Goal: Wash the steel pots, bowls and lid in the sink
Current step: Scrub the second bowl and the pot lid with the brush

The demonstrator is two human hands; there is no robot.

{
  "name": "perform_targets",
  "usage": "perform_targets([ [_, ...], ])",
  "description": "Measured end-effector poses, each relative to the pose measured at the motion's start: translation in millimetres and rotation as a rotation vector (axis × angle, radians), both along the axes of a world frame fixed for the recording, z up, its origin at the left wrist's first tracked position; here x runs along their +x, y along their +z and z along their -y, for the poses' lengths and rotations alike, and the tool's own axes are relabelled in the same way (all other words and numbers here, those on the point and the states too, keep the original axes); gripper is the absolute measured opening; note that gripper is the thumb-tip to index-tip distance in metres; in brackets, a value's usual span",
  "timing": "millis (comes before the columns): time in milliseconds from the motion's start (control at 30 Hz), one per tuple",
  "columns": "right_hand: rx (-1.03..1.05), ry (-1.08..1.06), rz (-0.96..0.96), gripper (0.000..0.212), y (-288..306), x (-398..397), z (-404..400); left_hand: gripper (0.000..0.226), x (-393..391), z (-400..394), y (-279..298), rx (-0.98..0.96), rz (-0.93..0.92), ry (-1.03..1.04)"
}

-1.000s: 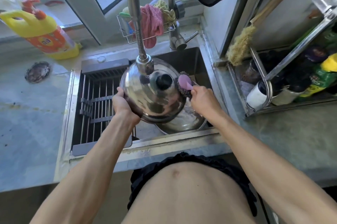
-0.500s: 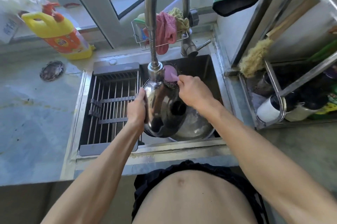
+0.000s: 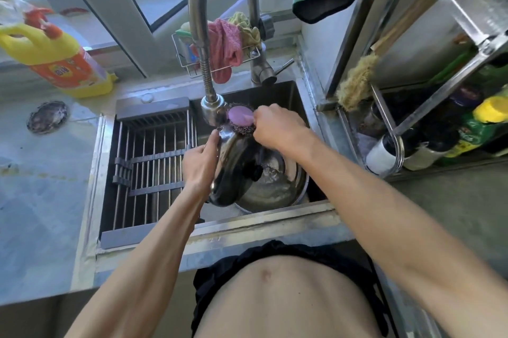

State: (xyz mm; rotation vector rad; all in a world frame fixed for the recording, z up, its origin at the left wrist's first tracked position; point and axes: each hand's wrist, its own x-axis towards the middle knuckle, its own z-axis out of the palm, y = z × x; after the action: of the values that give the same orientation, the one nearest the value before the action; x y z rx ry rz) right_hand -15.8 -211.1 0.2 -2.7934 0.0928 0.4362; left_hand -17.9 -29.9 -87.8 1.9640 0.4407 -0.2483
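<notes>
My left hand (image 3: 202,163) grips the rim of a steel lid (image 3: 236,167), which stands nearly on edge over the sink (image 3: 286,93), its black knob (image 3: 257,171) facing right. A purple-handled scrubber (image 3: 240,119) is held in my right hand (image 3: 276,123) and pressed against the lid's top edge, just under the faucet head (image 3: 212,109). Beneath the lid a steel pot (image 3: 275,192) sits in the basin, partly hidden by the lid.
A drying rack (image 3: 154,156) covers the sink's left half. A yellow detergent bottle (image 3: 57,62) stands on the counter at back left, near a round drain cover (image 3: 47,116). Cloths hang in a wire caddy (image 3: 220,49). A shelf rack with bottles (image 3: 450,131) stands right.
The lid has been turned from facing me to nearly edge-on. My right hand has carried the scrubber from the lid's right side up to its top edge.
</notes>
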Motion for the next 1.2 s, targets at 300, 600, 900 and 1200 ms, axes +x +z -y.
perform_targets([
  [300, 0.112, -0.104, -0.18, 0.073, -24.7, 35.7, 29.6, 0.04, -5.4, -49.0, -9.9, -0.362, -0.035, 0.282],
  [600, 0.592, -0.469, -0.218, 0.037, -85.0, -5.3, 58.9, 0.059, 9.2, -57.7, -11.0, -0.811, -0.171, 0.363],
  [900, 0.797, -0.716, -0.062, 0.026, -107.6, -67.7, 55.8, 0.045, 7.1, -14.2, 2.3, -0.88, -0.402, 0.631],
  [1200, 0.663, -0.711, 0.239, 0.028, -115.0, -109.8, 32.4, 0.075, -15.4, 44.3, 9.6, -1.227, -0.44, 0.773],
])
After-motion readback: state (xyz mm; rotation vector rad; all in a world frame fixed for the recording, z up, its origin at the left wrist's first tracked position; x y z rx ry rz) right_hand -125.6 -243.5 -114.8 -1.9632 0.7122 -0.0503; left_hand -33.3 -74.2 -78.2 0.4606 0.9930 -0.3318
